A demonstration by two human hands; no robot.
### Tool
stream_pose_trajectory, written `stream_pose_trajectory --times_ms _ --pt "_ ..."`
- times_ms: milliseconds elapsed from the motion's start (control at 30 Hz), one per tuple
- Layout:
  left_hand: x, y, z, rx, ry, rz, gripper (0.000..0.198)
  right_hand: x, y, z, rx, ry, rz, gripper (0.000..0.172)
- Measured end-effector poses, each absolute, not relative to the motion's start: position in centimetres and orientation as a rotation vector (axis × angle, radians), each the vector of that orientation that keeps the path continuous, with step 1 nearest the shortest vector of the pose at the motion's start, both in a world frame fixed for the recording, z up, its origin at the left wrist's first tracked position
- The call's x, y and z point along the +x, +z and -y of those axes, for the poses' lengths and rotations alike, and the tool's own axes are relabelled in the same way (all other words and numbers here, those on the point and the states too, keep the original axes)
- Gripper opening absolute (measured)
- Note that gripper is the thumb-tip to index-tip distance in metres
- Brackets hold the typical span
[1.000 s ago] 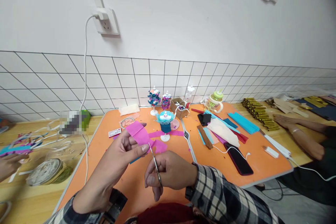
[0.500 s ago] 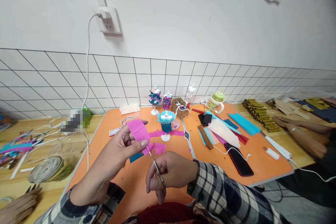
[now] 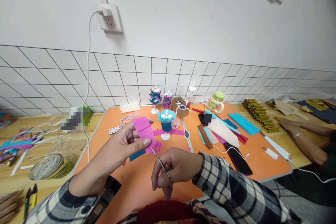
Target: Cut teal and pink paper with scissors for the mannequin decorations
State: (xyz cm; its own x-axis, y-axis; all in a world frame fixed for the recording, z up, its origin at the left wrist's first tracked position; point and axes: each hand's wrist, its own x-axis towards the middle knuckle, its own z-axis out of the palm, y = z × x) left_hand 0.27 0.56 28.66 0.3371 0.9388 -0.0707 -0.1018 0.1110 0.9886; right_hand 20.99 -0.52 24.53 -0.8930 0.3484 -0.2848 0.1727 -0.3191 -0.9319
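A strip of pink crepe paper point(image 3: 144, 130) is pinched between the thumb and fingers of my left hand point(image 3: 128, 143). My right hand point(image 3: 174, 168) grips a pair of scissors point(image 3: 163, 168), whose tips meet the lower edge of the pink paper. Beyond my hands stands a small white dress form point(image 3: 166, 126), wrapped in dark blue with a light blue ruffle on top. Another pink strip point(image 3: 178, 132) lies by its base. Part of a blue paper piece point(image 3: 137, 155) shows under my left hand.
Behind stand two decorated dress forms point(image 3: 155, 96), a cardboard box point(image 3: 181, 107) and a green-lidded bottle point(image 3: 216, 101). Coloured paper strips point(image 3: 244, 123) and a phone point(image 3: 238, 159) lie to the right. Other people's hands rest at the right point(image 3: 296, 134) and lower left point(image 3: 9, 204).
Both my hands have shifted slightly right with the pink paper and scissors. At lower left, another person's hand has drawn away from a pair of dark-and-yellow-handled tools.
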Motion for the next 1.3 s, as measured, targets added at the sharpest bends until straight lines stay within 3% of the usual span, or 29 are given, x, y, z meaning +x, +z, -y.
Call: stream_pose_trajectory --times_ms 500,733,1300 --pt "0.6 28.1 0.1 1.091 0.998 -0.842 0.055 19.3 22.9 1.6 -0.924 2.058 1.678 0.051" --pt "0.7 28.5 -0.3 1.131 0.893 -0.907 0.069 20.2 23.2 1.5 -0.889 2.131 1.67 0.055" --pt "-0.1 28.6 -1.0 1.237 0.76 -0.908 0.063 20.9 23.9 1.1 -0.823 2.224 1.773 0.058"
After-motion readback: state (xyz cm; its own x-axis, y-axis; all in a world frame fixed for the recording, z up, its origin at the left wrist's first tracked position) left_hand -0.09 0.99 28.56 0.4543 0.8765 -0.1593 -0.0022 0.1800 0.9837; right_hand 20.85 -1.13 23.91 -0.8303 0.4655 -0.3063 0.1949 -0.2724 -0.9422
